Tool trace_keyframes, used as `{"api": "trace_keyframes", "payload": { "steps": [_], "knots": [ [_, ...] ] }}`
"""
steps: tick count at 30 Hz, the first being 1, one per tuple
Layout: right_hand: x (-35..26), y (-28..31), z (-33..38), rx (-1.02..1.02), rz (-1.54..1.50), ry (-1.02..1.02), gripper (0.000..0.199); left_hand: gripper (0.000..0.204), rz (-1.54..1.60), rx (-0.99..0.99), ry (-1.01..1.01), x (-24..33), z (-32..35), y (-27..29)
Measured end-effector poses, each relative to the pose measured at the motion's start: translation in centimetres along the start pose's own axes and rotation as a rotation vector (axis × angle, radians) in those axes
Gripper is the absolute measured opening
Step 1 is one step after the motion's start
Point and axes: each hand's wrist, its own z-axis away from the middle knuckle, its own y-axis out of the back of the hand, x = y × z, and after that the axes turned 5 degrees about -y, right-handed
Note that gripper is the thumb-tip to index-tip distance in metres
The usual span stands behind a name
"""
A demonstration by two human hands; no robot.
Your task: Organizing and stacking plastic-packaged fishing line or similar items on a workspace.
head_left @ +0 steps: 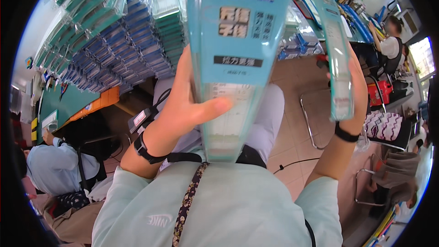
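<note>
Close in front of my chest is a long, transparent plastic box (pixel 240 71) with a light blue printed card in its upper part. My left hand (pixel 185 105) is closed around its left side, the thumb lying across the front and the other fingers hidden behind. A slimmer box of the same kind (pixel 337 48), seen nearly edge-on, stands upright at the right. My right hand (pixel 359 89) holds it from its right side, with most fingers hidden behind the plastic. The two boxes are apart.
Tall stacks of blue and green plastic boxes (pixel 121 41) fill the upper left. A green table (pixel 73 103) lies beneath at the left, near a seated person (pixel 59 164). Metal chair legs (pixel 308 123) and a floor cable (pixel 297 162) are at the right. Another person (pixel 391 43) sits farther off.
</note>
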Motion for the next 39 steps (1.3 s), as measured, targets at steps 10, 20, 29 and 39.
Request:
{"api": "trace_keyframes", "payload": {
  "steps": [10, 20, 29, 39],
  "knots": [
    [3.0, 2.2, -19.5, -0.256, 0.316, -0.076, 0.051, 0.105, -0.105, 0.029, -0.038, -0.8, 0.7, 1.8],
    [5.8, -1.6, -27.2, -0.318, 0.520, -0.118, 0.054, 0.109, -0.080, 0.092, 0.015, -0.3, 1.4, 3.4],
    [5.7, -3.0, -27.0, -0.240, 0.806, -0.020, 0.059, 0.108, -0.046, 0.077, 0.027, -1.2, 0.6, 4.0],
    [-0.6, -6.6, -14.8, 0.252, 0.440, 0.774, 0.034, 0.107, -0.049, 0.027, 0.045, -1.2, 0.4, 3.1]
  ]
}}
